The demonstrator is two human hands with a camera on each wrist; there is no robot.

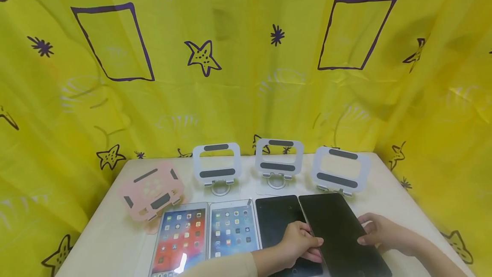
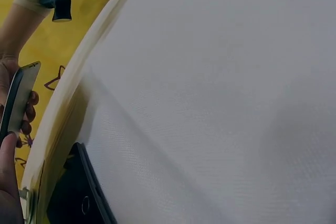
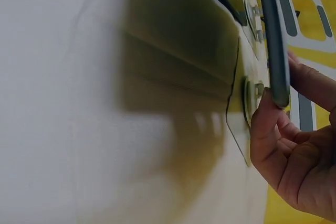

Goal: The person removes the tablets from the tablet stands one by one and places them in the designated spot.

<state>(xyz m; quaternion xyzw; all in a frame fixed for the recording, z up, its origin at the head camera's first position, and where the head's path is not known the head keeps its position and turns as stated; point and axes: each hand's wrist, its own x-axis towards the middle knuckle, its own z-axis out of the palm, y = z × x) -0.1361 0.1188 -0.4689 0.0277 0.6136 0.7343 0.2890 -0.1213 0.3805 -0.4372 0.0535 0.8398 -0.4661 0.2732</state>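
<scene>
A dark-screened tablet (image 1: 334, 225) is gripped from both sides. My left hand (image 1: 294, 245) pinches its left edge, thumb on top, and my right hand (image 1: 384, 234) holds the right edge. In the right wrist view the tablet (image 3: 278, 51) is seen edge-on above the table, between the thumb and fingers of my right hand (image 3: 299, 156). The left wrist view shows the tablet's thin side (image 2: 22, 98) held off the surface. A second black tablet (image 1: 276, 217) lies just left of it, partly hidden by my left hand. Further left lie two white-framed tablets with lit screens (image 1: 182, 234) (image 1: 234, 228).
Behind the tablets stand three white tablet stands with grey pads (image 1: 216, 173) (image 1: 277, 166) (image 1: 336, 180). A pink stand (image 1: 132, 195) leans at the left, by the first lit tablet. A yellow patterned curtain (image 1: 238, 97) surrounds the white table (image 1: 103, 225).
</scene>
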